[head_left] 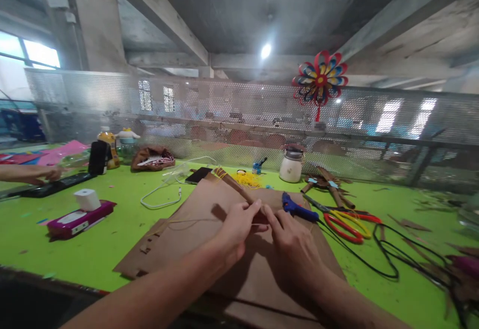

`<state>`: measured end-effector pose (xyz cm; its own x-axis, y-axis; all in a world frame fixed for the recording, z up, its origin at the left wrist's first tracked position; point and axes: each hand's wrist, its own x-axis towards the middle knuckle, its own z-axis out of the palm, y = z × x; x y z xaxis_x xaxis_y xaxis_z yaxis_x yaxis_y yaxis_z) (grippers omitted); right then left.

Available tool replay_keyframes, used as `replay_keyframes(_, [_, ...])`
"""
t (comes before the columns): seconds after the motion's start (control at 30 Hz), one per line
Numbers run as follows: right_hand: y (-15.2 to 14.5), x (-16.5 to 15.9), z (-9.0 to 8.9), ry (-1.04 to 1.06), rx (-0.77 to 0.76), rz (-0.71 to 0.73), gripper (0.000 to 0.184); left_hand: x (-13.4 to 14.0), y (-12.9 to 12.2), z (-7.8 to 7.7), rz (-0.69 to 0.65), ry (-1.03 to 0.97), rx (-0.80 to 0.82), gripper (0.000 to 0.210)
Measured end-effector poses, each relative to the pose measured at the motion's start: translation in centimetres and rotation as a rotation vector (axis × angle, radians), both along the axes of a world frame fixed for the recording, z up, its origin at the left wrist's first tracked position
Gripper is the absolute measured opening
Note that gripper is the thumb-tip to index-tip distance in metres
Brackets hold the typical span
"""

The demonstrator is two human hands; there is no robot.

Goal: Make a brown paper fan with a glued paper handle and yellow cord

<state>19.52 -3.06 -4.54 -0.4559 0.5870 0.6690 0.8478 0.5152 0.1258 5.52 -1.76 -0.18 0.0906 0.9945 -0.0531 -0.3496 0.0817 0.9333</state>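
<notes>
My left hand (pixel 234 232) and my right hand (pixel 290 242) meet over a large sheet of brown cardboard (pixel 194 239) on the green table (pixel 112 254). Together they pinch the near end of a rolled brown paper stick (pixel 234 184) that slants away to the upper left. A thin yellow thread (pixel 187 221) runs left from my fingers across the cardboard. A bundle of yellow thread (pixel 247 178) lies just past the stick's far end.
A blue glue gun (pixel 297 209) with a black cable and red-and-yellow scissors (pixel 346 222) lie right of my hands. Behind stand a white jar (pixel 291 166), brown paper sticks (pixel 329 184) and a paper pinwheel (pixel 319 81). At left, a wipes pack (pixel 80 219) and another person's hand (pixel 35 173).
</notes>
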Motion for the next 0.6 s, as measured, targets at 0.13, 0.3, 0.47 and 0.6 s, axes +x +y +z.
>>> replay_keyframes(0.13, [0.2, -0.4, -0.6, -0.004, 0.019, 0.03, 0.064, -0.1, -0.1, -0.2, 0.037, -0.079, 0.011, 0.017])
replay_keyframes(0.3, [-0.2, -1.1, -1.0, 0.039, -0.002, 0.084, 0.065, -1.0, 0.1, -0.8, -0.015, -0.181, 0.044, 0.017])
replay_keyframes(0.47, [-1.2, -1.6, -0.6, 0.195, -0.091, 0.178, 0.058, -1.8, 0.2, -1.2, -0.102, -0.213, 0.066, 0.02])
replay_keyframes(0.6, [-1.4, -1.3, -0.1, 0.473, -0.141, 0.212, 0.047, -2.0, -0.2, -1.1, -0.167, -0.25, 0.128, 0.021])
